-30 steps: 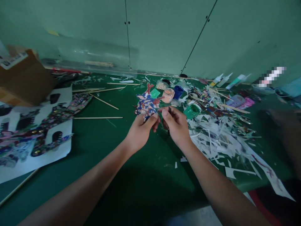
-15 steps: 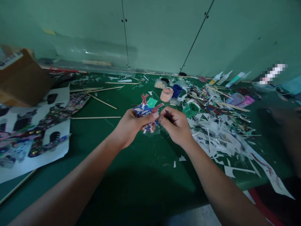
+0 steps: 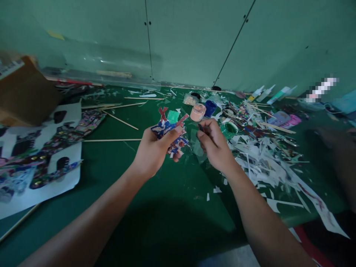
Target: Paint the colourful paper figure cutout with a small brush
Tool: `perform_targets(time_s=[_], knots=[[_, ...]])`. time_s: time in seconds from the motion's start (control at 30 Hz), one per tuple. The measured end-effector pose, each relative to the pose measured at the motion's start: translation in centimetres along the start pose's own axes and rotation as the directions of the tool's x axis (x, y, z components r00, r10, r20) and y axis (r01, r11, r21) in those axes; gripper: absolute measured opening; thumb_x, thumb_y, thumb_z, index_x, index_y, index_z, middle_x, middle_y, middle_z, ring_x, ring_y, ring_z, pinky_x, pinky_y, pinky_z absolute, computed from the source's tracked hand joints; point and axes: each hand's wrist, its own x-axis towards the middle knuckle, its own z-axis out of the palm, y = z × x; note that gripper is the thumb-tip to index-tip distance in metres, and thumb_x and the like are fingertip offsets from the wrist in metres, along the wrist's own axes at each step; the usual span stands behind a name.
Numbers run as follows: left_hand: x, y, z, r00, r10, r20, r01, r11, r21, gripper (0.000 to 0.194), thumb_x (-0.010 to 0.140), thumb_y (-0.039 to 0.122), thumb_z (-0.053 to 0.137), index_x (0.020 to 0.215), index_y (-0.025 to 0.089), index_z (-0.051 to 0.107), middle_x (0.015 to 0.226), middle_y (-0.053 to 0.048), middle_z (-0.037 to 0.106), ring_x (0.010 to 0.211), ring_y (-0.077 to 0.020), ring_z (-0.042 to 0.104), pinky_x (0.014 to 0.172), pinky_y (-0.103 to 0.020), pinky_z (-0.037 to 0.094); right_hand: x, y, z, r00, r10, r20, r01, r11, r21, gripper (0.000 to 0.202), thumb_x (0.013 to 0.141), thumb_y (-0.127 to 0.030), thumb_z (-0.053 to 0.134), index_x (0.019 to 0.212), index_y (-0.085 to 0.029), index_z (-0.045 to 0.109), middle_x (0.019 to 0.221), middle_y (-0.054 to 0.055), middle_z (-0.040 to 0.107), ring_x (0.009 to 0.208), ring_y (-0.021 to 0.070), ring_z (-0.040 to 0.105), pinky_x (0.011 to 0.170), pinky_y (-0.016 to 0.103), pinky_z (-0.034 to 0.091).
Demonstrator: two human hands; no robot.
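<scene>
A painted cut-out piece (image 3: pixel 167 128) in blue, red and white, with jagged edges, is held between the thumb and fingers of my left hand (image 3: pixel 152 150). To its right, my right hand (image 3: pixel 214 142) pinches a small dark object (image 3: pixel 200 127), too small to name, and does not touch the cut-out. A green piece (image 3: pixel 172 116) shows just behind the cut-out. Close by stand a jar of peach paint (image 3: pixel 198 112), a blue jar (image 3: pixel 210 108) and a green jar (image 3: pixel 229 129).
White paper scraps (image 3: pixel 258 159) pile up at the right, with brushes and glue tubes behind. Thin sticks (image 3: pixel 111 140), painted sheets (image 3: pixel 61 163) and a cardboard box (image 3: pixel 27 92) lie left. Another person's blurred arm (image 3: pixel 340 159) is at the far right.
My right hand has moved right, away from the cut-out, with the small dark object in its fingers. My left hand and the cut-out have shifted slightly left, and more of the cut-out shows.
</scene>
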Motion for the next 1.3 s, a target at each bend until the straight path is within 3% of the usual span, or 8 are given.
perform_targets(time_s=[0.13, 0.47, 0.63, 0.8, 1.0, 1.3], knots=[[-0.2, 0.1, 0.1, 1.000, 0.023, -0.021, -0.022, 0.999, 0.026, 0.023, 0.075, 0.036, 0.072, 0.067, 0.016, 0.063, 0.054, 0.001, 0.058, 0.038, -0.0122, 0.053, 0.033, -0.024, 0.044, -1.0, -1.1, 1.8, 0.980, -0.171, -0.098, 0.187, 0.964, 0.190, 0.012, 0.095, -0.034, 0.050, 0.096, -0.023, 0.054, 0.066, -0.004, 0.048, 0.051, 0.0089, 0.045, 0.048, 0.023, 0.035], [-0.7, 0.2, 0.3, 1.000, 0.028, 0.003, -0.029, 0.992, 0.119, 0.024, 0.078, 0.035, 0.069, 0.066, 0.015, 0.063, 0.051, 0.002, 0.055, 0.038, -0.0088, 0.050, 0.034, -0.020, 0.042, -1.2, -1.8, 2.7, 0.984, -0.128, -0.123, 0.158, 0.947, 0.278, 0.012, 0.095, -0.026, 0.051, 0.094, -0.022, 0.062, 0.065, -0.004, 0.056, 0.051, 0.0068, 0.052, 0.046, 0.020, 0.040], [-0.6, 0.0, 0.2, 0.999, 0.035, -0.003, -0.035, 0.991, 0.126, 0.025, 0.079, 0.039, 0.068, 0.070, 0.015, 0.065, 0.056, 0.001, 0.058, 0.043, -0.0101, 0.053, 0.038, -0.020, 0.044, -1.3, -1.7, 2.6, 0.960, -0.225, -0.165, 0.228, 0.974, -0.004, 0.012, 0.093, -0.020, 0.053, 0.095, -0.022, 0.064, 0.068, -0.004, 0.061, 0.053, 0.0074, 0.054, 0.048, 0.020, 0.042], [-0.7, 0.5, 0.1, 0.998, 0.047, 0.038, -0.053, 0.986, 0.159, 0.022, 0.076, 0.036, 0.071, 0.068, 0.015, 0.065, 0.061, 0.000, 0.059, 0.057, -0.0115, 0.055, 0.051, -0.022, 0.047, -1.4, -1.6, 2.4, 0.892, -0.411, -0.190, 0.351, 0.893, -0.283, 0.019, 0.089, -0.013, 0.053, 0.102, -0.022, 0.064, 0.083, 0.001, 0.069, 0.072, 0.0124, 0.065, 0.061, 0.025, 0.051], [-0.9, 1.5, 0.0, 1.000, 0.002, 0.008, -0.004, 0.958, 0.286, 0.024, 0.072, 0.034, 0.073, 0.063, 0.015, 0.063, 0.061, -0.001, 0.059, 0.057, -0.0137, 0.056, 0.049, -0.024, 0.046, -1.6, -1.3, 2.4, 0.871, -0.457, -0.180, 0.373, 0.854, -0.363, 0.022, 0.088, -0.013, 0.054, 0.105, -0.022, 0.064, 0.086, 0.002, 0.070, 0.077, 0.0145, 0.068, 0.064, 0.027, 0.054], [-0.6, 0.3, 0.2, 1.000, 0.023, -0.003, -0.022, 0.998, 0.052, 0.021, 0.076, 0.034, 0.071, 0.070, 0.015, 0.067, 0.061, -0.001, 0.063, 0.047, -0.0118, 0.057, 0.046, -0.024, 0.049, -1.7, -1.2, 3.0, 0.869, -0.447, -0.213, 0.350, 0.858, -0.376, 0.025, 0.089, -0.014, 0.053, 0.108, -0.023, 0.066, 0.089, 0.003, 0.072, 0.080, 0.0159, 0.070, 0.066, 0.028, 0.057]])
